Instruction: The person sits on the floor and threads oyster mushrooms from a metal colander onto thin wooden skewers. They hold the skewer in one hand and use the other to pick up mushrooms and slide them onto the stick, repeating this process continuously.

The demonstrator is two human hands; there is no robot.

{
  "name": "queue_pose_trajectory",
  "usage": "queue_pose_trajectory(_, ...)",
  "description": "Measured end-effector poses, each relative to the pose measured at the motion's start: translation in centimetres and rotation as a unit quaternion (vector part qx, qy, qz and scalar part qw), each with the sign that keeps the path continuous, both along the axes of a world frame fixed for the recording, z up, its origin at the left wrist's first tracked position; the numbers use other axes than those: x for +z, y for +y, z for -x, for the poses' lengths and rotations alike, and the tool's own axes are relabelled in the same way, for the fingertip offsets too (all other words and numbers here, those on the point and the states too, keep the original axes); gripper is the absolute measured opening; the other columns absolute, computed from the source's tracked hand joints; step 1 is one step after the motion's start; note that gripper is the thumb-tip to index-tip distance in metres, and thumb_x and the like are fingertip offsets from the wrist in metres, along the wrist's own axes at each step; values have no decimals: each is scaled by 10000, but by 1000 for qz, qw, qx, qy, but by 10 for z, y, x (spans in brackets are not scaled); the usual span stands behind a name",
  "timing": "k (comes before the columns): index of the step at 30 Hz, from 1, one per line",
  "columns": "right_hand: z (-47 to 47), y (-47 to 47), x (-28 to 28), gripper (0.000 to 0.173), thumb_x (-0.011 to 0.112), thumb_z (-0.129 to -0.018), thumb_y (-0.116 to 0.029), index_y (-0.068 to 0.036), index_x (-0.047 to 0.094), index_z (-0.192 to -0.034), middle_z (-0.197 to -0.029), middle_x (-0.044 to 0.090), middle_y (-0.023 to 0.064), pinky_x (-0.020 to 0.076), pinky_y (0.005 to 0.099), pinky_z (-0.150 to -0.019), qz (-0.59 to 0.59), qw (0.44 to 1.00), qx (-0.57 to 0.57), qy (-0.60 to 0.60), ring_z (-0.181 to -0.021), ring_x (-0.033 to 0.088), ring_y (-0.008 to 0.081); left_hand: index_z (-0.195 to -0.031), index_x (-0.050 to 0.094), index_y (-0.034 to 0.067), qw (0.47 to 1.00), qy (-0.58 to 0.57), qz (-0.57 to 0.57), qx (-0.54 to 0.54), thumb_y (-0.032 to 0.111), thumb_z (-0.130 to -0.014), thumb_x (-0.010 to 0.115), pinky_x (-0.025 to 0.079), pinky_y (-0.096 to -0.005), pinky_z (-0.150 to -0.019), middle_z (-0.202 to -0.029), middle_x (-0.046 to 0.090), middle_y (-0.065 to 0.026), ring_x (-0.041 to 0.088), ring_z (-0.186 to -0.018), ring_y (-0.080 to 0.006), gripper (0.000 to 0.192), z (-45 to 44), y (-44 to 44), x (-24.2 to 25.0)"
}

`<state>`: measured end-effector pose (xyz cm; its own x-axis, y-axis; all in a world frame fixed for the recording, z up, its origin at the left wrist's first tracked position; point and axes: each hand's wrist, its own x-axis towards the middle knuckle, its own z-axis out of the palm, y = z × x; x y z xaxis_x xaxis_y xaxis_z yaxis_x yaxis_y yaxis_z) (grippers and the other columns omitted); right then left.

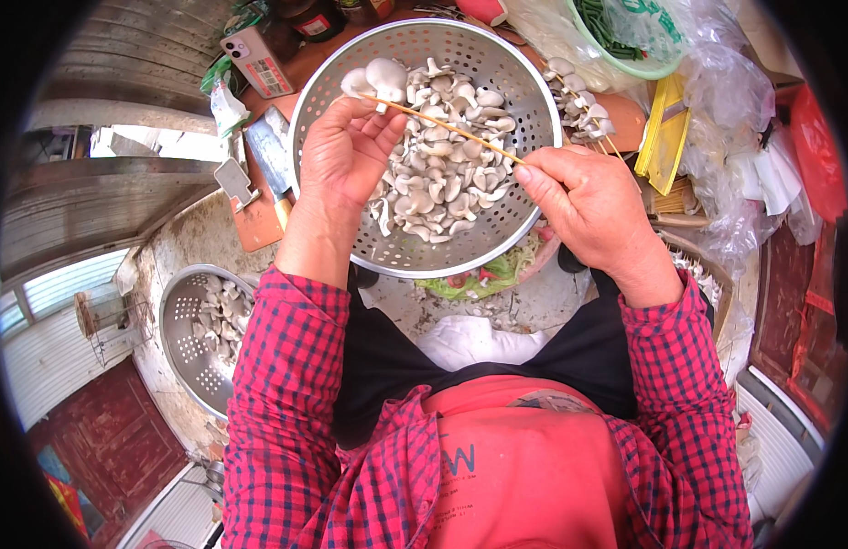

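Observation:
My right hand (pixel 592 199) grips one end of a thin bamboo skewer (pixel 458 130) between thumb and fingers. The stick slants up and left across the large perforated metal colander (pixel 328 68). At its far end, my left hand (pixel 348 151) holds a pale grey oyster mushroom (pixel 386 77), with another cap (pixel 356 82) beside it. The fingers hide how these two sit against the skewer's tip. Beneath both hands, a heap of oyster mushrooms (pixel 444 158) fills the colander's middle.
Skewered mushrooms (pixel 580 99) lie right of the colander. A cleaver (pixel 269 154) and a phone (pixel 257 63) are at the left. A green bowl (pixel 640 68) of green vegetables stands upper right, near plastic bags (pixel 726 96). A second colander (pixel 183 336) with mushrooms sits lower left.

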<state>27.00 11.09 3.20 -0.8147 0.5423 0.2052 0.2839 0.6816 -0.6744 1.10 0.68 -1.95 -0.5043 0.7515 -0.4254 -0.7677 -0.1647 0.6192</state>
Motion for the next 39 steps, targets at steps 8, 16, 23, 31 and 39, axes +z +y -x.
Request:
queue_pose_trajectory(8,-1,0,2,214,646,-972,-203,-43,664,-831,-720,614,169,500,466,-629,29,1000,1,10,-699,627,386,-1140,571,-16,996,14,6,87,-36,-846,648,629,-385,-777,-1050,654,-153,671,-933,-271,304,16,-1,1)
queue_pose_trajectory(16,-3,2,3,219,646,-969,-190,-32,646,-818,-716,607,170,501,457,-640,19,1000,7,-2,-700,626,376,-1254,567,28,995,28,9,90,-20,-851,638,621,-375,-782,-1142,637,-142,663,-959,-268,413,18,-2,5)
queue_pose_trajectory(23,-4,1,6,203,647,-974,-184,-29,660,-842,-719,611,155,505,442,-658,38,999,0,18,-715,624,363,-1147,590,6,997,16,6,76,-29,-849,629,626,-383,-762,-1070,657,-137,671,-914,-264,302,19,-3,5)
queue_pose_trajectory(31,-7,3,5,223,637,-978,-187,-34,633,-817,-706,592,156,489,443,-638,35,999,-2,7,-693,604,365,-1065,590,-8,999,-12,-14,31,-33,-854,629,633,-381,-737,-1014,670,-149,687,-870,-272,216,15,-2,4)
queue_pose_trajectory(39,-10,4,3,192,649,-960,-179,-35,651,-833,-711,604,156,493,442,-634,24,1000,-12,5,-691,612,363,-1149,586,-30,998,-42,-38,-23,-35,-884,605,621,-360,-750,-1041,686,-145,685,-878,-250,265,14,0,3)
